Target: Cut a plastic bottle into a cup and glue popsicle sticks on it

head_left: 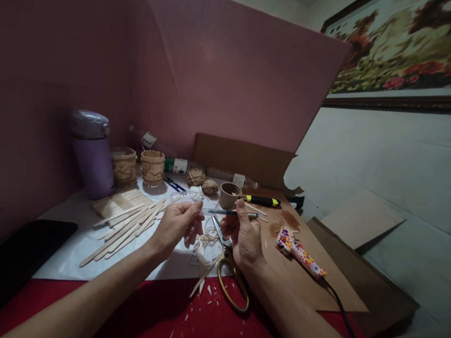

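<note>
A slim dark pen (223, 212) lies level between my two hands above the work surface. My right hand (246, 236) is closed on it, thumb on top, with its dark end sticking out to the right. My left hand (178, 223) pinches at its pale left end; whether that end is a cap I cannot make out. Just below, a pair of scissors with gold handles (247, 298) lies with blades partly open, beside tangled twine (208, 239) and split wood pieces (202, 277). Flat wooden craft sticks (123, 238) are fanned out left of my left hand.
A purple bottle (94, 162) and two stick-and-twine cups (152, 169) stand at the back left. Twine balls (196, 177), a brown cup (229, 196), a yellow-black utility knife (262, 201) and clear plastic bottles (224, 176) sit behind. A patterned, corded glue gun (300, 252) lies right on cardboard (317, 294).
</note>
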The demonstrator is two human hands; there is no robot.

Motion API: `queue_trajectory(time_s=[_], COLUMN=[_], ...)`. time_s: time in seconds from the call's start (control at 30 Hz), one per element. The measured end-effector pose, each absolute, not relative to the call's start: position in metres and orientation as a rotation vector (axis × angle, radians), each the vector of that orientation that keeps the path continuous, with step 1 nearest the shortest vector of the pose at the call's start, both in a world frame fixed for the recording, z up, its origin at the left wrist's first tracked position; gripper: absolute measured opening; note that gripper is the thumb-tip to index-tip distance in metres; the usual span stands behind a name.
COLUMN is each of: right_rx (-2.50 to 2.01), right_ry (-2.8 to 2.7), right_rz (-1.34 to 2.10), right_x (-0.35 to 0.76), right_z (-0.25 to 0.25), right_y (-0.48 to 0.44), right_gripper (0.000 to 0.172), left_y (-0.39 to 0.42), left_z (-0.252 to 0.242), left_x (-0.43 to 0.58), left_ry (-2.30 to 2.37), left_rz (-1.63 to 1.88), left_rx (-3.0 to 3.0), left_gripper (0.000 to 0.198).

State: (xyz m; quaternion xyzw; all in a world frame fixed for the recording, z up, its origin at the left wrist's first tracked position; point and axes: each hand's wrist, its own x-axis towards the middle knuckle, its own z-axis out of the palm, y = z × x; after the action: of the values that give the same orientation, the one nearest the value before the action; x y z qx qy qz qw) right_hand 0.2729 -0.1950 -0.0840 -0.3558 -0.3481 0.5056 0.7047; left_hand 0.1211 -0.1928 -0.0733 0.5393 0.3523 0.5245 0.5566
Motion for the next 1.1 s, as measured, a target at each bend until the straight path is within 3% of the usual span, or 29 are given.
queue_trajectory(time_s=[0.27, 0.5, 0.9, 1.1], right_rx=[-0.638, -0.651, -0.595, -0.614], right_ry=[-0.825, -0.675, -1.096, -0.917], right_rz=[1.278, 1.384, 1.150, 1.183], right_x=[0.272, 0.270, 0.274, 0.278], right_z=[-0.075, -0.071, -0.073, -0.075], right_y=[-0.205, -0.207, -0.207, -0.200], right_gripper=[0.033, 0.034, 0.021, 0.023], left_y=[-0.187, -0.185, -0.184, -0.184], left_z=[-0.065, -0.068, -0.067, -0.067], left_x=[0.113, 0.111, 0.109, 0.109], left_ry=[0.797, 0.826, 0.954, 0.786], left_rz=[1.404, 1.516, 1.258, 1.376], left_rx=[1.212, 1.543, 1.268, 1.356], left_gripper=[0.045, 0.032, 0.055, 0.047])
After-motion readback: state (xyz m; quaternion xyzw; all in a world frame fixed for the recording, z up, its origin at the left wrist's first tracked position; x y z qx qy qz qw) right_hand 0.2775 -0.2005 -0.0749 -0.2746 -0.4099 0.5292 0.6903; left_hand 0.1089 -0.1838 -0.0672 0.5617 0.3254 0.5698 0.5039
